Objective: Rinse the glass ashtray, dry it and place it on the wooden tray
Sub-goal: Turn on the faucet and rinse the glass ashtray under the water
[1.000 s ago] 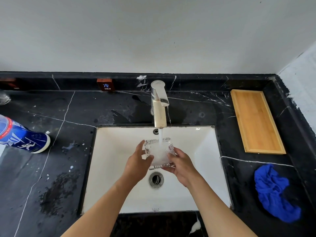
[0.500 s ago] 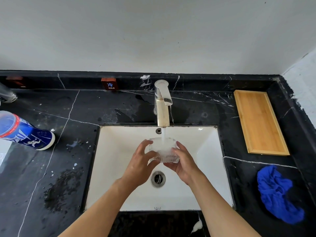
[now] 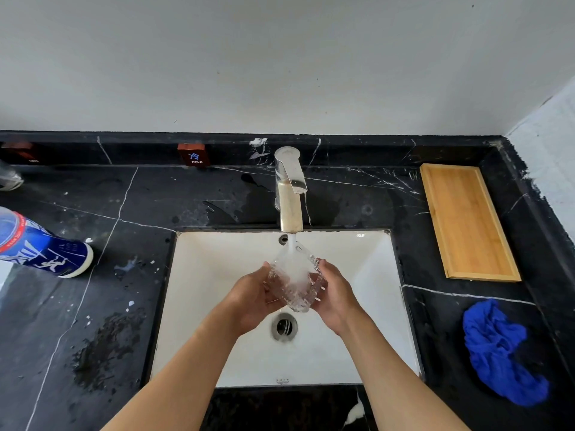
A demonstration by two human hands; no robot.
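A plain pale wall (image 3: 280, 63) fills the upper part of the view, meeting a black, white-veined marble tabletop (image 3: 124, 200) with a raised back ledge. Wet patches and small white specks mark the stone left of the basin and behind the tap. Set into the tabletop at the middle is a white rectangular sink (image 3: 214, 306), its round metal drain (image 3: 283, 326) showing near the front between the two forearms. On the right, lying lengthwise toward the back corner, is the wooden tray (image 3: 466, 222), bare on its surface. Nearer the front on the same side, well apart from the tray, a crumpled blue cloth (image 3: 501, 353) lies on the stone. At the far left edge a blue and white bottle (image 3: 43, 247) with a red band leans in from the frame edge. A chrome faucet (image 3: 289, 194) stands behind the sink with a stream of water (image 3: 292, 244) running from its spout. On the back ledge, left of the faucet, sits a small red-brown label reading COLD (image 3: 193, 154). Both hands are over the basin, above the drain. The left hand (image 3: 249, 300) and the right hand (image 3: 336, 293) are closed from either side around the glass ashtray (image 3: 295, 281), which is tilted under the stream; water breaks white across it, blurring its shape.
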